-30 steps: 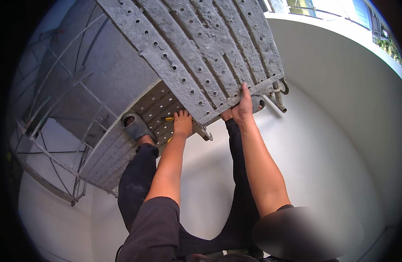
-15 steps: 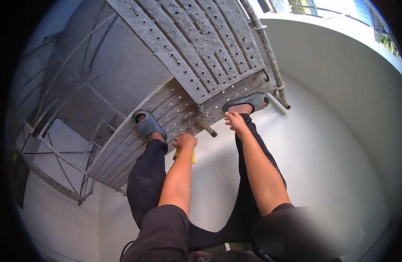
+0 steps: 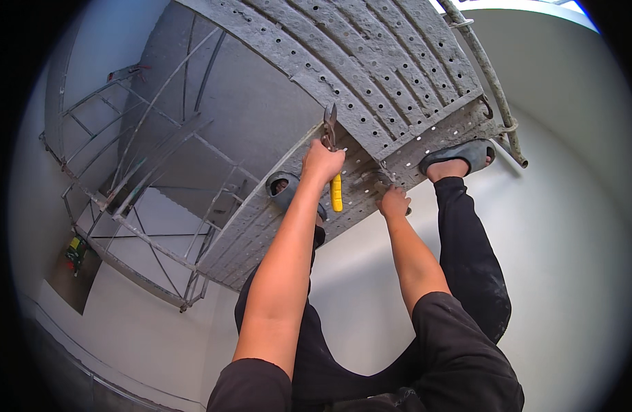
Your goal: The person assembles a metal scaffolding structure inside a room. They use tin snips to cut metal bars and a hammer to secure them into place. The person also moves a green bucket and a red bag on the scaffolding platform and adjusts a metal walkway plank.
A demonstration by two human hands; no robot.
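My left hand [image 3: 323, 163] is closed around a pair of tin snips [image 3: 336, 192] with yellow grips. Their dark metal jaws point away from me above the scaffold plank, slightly apart. To the right, my right hand [image 3: 395, 202] is wrapped round the handle of what looks like a hammer [image 3: 383, 184], low over the near edge of the same plank. Its head is small and partly hidden, so its exact shape is unclear. A short end of the handle shows below my fingers.
My sandalled feet stand on a perforated metal scaffold plank [image 3: 226, 257]. A second, higher plank [image 3: 398, 62] overlaps it, beside a rusty pole [image 3: 484, 62]. Scaffold frames [image 3: 151, 240] stand lower left. A pale wall [image 3: 563, 261] curves along the right.
My left hand has lifted the snips forward and up from the plank's near edge. My right hand has come down from beside my right foot and taken hold of the hammer handle. The view has shifted.
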